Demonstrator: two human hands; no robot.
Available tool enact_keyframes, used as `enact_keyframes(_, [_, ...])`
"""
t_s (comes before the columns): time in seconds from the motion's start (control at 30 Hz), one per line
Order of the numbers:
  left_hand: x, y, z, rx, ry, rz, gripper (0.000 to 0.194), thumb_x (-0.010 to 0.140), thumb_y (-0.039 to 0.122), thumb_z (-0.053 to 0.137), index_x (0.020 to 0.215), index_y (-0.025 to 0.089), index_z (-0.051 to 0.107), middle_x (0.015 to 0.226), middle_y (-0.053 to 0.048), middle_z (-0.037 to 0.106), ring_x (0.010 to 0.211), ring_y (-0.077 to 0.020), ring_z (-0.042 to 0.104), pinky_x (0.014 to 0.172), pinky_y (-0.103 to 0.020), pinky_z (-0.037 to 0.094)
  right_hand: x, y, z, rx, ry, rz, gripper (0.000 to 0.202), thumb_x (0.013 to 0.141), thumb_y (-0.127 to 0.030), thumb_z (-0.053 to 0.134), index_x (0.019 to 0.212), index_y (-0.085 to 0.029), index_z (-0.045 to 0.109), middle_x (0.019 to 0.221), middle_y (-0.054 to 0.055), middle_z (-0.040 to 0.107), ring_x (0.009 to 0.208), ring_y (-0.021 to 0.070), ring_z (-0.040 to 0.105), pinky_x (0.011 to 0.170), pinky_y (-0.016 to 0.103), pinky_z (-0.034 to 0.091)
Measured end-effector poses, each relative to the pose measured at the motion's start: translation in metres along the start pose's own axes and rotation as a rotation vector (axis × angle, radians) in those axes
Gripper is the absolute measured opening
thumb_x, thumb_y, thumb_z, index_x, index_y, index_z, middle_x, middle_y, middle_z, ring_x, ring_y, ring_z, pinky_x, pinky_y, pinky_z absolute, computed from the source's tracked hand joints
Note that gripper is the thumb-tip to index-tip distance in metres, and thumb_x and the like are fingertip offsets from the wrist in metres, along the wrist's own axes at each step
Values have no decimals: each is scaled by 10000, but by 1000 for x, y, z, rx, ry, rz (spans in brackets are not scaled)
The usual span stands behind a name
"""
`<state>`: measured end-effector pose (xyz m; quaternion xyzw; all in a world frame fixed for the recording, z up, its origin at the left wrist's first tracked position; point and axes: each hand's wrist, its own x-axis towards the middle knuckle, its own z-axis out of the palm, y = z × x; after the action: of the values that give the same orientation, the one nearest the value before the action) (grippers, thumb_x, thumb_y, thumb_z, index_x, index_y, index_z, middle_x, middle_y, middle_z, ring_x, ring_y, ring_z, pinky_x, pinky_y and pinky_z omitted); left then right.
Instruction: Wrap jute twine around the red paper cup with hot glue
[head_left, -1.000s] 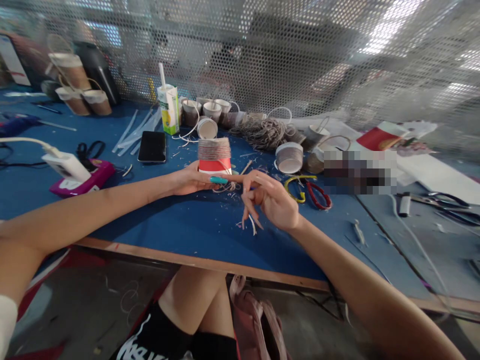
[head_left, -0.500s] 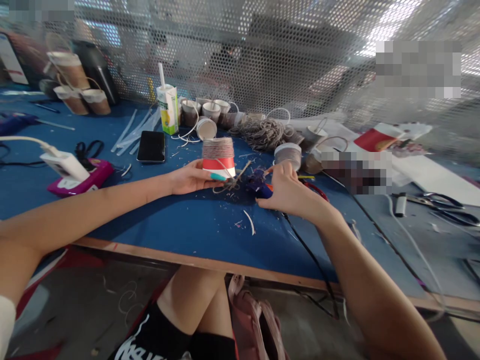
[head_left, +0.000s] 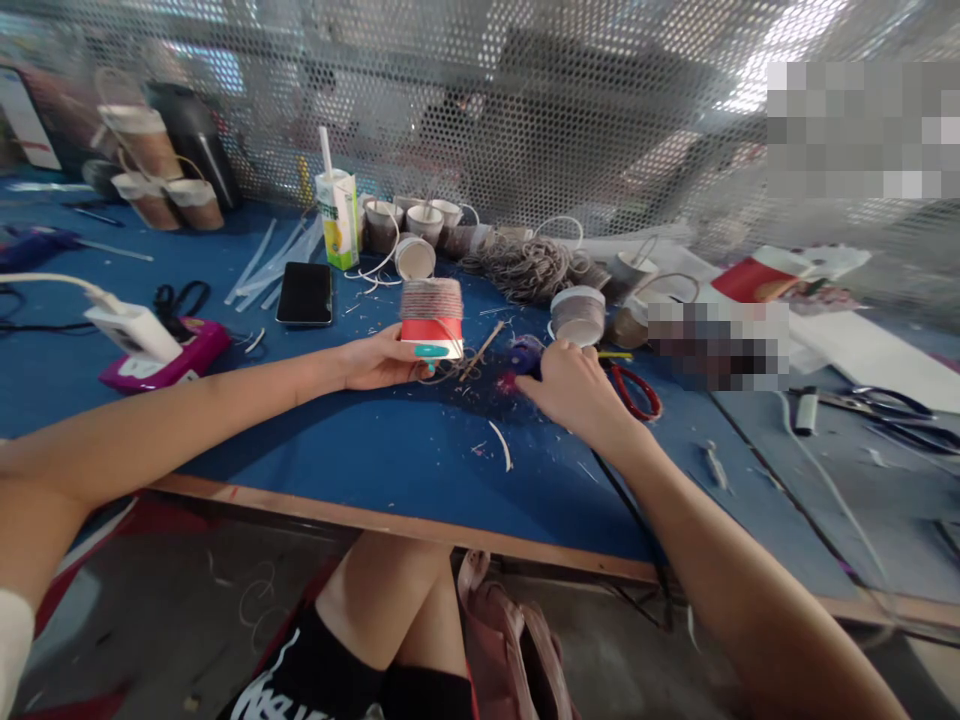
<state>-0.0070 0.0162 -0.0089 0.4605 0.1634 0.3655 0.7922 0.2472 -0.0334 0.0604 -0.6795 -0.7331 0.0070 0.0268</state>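
My left hand is closed on a paper cup, thumb across its lower part. The cup is upside down, red and white below, with grey-brown twine wound round its upper part. A loose strand of twine hangs by its lower edge. To the right, my right hand is closed round a blue glue gun, mostly covered by the fingers; a black cord runs down from it. The gun is apart from the cup. A thin wooden stick lies between them.
Behind the hands lie a twine heap, a twine-wrapped cup and several small cups. A black phone and a drink carton are at left, near a pink power strip. Red-handled pliers and scissors lie at right.
My right hand has turned and lowered slightly, with the glue gun swung lower behind the fingers. The cup in my left hand has shifted slightly left, away from the gun.
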Motion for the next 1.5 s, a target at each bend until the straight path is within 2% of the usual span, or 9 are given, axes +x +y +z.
enact_keyframes(0.17, [0, 0, -4, 93, 37, 22, 473, 676, 168, 918, 1112, 168, 736, 1035, -52, 801, 937, -155, 757, 873, -252, 599, 4, 6, 2, 540, 229, 63, 96, 819, -262, 631, 870, -210, 569, 880, 165, 710, 887, 383, 740, 773, 525, 604])
enact_keyframes(0.27, [-1, 2, -4, 104, 29, 30, 470, 724, 151, 867, 1173, 156, 730, 1171, -101, 792, 1081, -204, 751, 996, -300, 580, 4, 6, 5, 1017, 213, 78, 135, 774, -296, 662, 871, -239, 586, 629, 38, 656, 538, 266, 679, 510, 419, 578])
enact_keyframes(0.33, [-1, 3, -4, 88, 10, 28, 475, 743, 159, 846, 1203, 154, 726, 1251, -116, 774, 1142, -217, 737, 1028, -311, 567, 2, 6, 4, 1177, 209, 85, 110, 767, -301, 651, 850, -238, 619, 484, -7, 569, 398, 227, 577, 416, 397, 535])
enact_keyframes(0.53, [-1, 7, -1, 15, 13, -24, 423, 731, 146, 845, 1144, 159, 756, 1188, -83, 785, 964, -140, 738, 868, -226, 586, -5, 8, -1, 1440, 147, -170, 178, 861, -430, 636, 861, -253, 654, 391, -38, 480, 317, 162, 429, 364, 359, 503])
enact_keyframes(0.63, [-2, 7, 0, -48, 33, -71, 446, 683, 133, 900, 1108, 143, 765, 1042, -51, 793, 825, -93, 704, 779, -189, 573, -7, 5, -4, 1502, 89, -282, 222, 857, -461, 651, 816, -243, 644, 394, -46, 481, 275, 127, 385, 316, 319, 450])
enact_keyframes(0.77, [-1, 4, 0, -51, 103, -55, 449, 673, 86, 908, 1093, 133, 757, 1036, -46, 795, 845, -106, 703, 791, -210, 571, -10, -2, -7, 1479, 62, -315, 269, 843, -451, 741, 726, -235, 631, 395, -57, 493, 242, 93, 327, 261, 282, 390])
enact_keyframes(1.03, [2, 0, 0, 11, 115, -30, 457, 692, 140, 922, 1098, 148, 710, 990, -56, 801, 873, -151, 748, 897, -295, 613, -17, -7, -6, 1329, 8, -205, 348, 731, -446, 872, 580, -204, 672, 348, -49, 476, 246, 94, 400, 268, 258, 424])
enact_keyframes(1.2, [2, 0, 1, 16, 105, -15, 478, 683, 197, 943, 1096, 158, 706, 961, -31, 800, 800, -127, 751, 871, -270, 629, -16, -11, 0, 1303, 39, -155, 326, 640, -401, 916, 591, -198, 666, 490, -13, 623, 300, 78, 450, 267, 233, 394])
enact_keyframes(1.5, [3, -1, 4, 21, 113, -5, 486, 668, 172, 951, 1093, 151, 717, 988, -39, 807, 861, -132, 757, 828, -237, 622, -11, -11, 10, 1270, 84, -148, 267, 675, -370, 883, 626, -205, 679, 497, -9, 633, 301, 82, 435, 257, 242, 358])
